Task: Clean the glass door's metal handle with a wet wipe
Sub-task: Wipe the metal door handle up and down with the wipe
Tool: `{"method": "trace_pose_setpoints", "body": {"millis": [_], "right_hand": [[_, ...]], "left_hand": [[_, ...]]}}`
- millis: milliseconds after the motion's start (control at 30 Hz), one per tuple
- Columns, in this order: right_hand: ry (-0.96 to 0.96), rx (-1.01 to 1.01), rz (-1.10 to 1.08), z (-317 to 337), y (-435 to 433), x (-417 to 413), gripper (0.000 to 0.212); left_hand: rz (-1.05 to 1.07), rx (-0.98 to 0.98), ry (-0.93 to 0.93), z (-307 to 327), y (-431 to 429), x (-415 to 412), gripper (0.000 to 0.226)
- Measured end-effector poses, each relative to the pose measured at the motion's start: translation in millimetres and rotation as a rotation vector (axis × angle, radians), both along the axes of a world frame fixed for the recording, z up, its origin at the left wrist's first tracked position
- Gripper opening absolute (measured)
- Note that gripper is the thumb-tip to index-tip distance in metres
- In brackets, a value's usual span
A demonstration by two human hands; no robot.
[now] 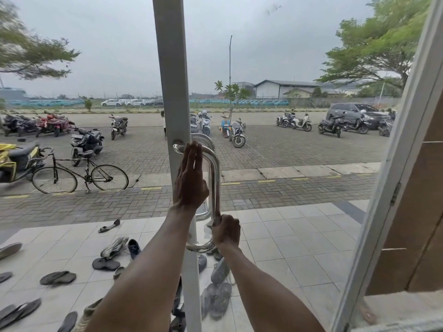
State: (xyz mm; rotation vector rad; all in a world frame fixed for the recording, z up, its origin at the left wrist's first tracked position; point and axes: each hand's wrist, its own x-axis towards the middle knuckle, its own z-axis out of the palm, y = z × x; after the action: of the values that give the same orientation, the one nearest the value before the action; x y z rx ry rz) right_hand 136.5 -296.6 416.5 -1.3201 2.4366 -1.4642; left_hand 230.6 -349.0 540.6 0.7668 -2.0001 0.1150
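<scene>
Fingers (193, 159) on the left hand (190, 185) are dead straight and pressed together, palm flat, tips up by the top bend of the metal handle (215, 173); it isn't gripping anything, just laid against the bar and the white door frame (171, 68), which looks to me like bracing so the glass door (299, 164) doesn't swing while the other hand works; the right hand (226, 232) is the opposite, fingers curled tight round the lower end of the upright bar, just above the bottom bend; that's a wraparound grip, handy for rubbing all the way round a tube in one go; the wet wipe itself I honestly can't see; my guess is it's bunched inside that fist, but nothing pokes out clearly, so can't tell; the handle is a shiny D-shaped pull fixed to the frame at top and bottom, with its twin showing through the glass; I'd say the job is midway at best, lower stretch under the fist, long middle part bare above it; outside on the tiles there's a scatter of shoes and sandals (115, 246), plus a bicycle (79, 174) further off.
</scene>
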Motion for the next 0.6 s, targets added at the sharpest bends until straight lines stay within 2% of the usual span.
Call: {"method": "trace_pose_setpoints", "body": {"millis": [67,200,267,500,600], "right_hand": [[0.034,-0.054,-0.015,6,-3,1,0.031],[0.128,-0.169,-0.007,2,-4,2,0.017],[0.138,-0.187,0.013,-8,-2,2,0.016],[0.035,0.118,0.063,-35,0,-6,0.028],[0.052,0.150,0.071,-32,2,-7,0.027]], "left_hand": [[0.003,0.008,-0.005,-3,-1,2,0.096],[0.014,0.021,0.002,-18,6,2,0.099],[0.010,0.036,-0.012,-29,10,3,0.098],[-0.048,0.093,-0.177,-69,11,2,0.094],[-0.029,0.178,-0.204,-82,12,-1,0.092]]}}
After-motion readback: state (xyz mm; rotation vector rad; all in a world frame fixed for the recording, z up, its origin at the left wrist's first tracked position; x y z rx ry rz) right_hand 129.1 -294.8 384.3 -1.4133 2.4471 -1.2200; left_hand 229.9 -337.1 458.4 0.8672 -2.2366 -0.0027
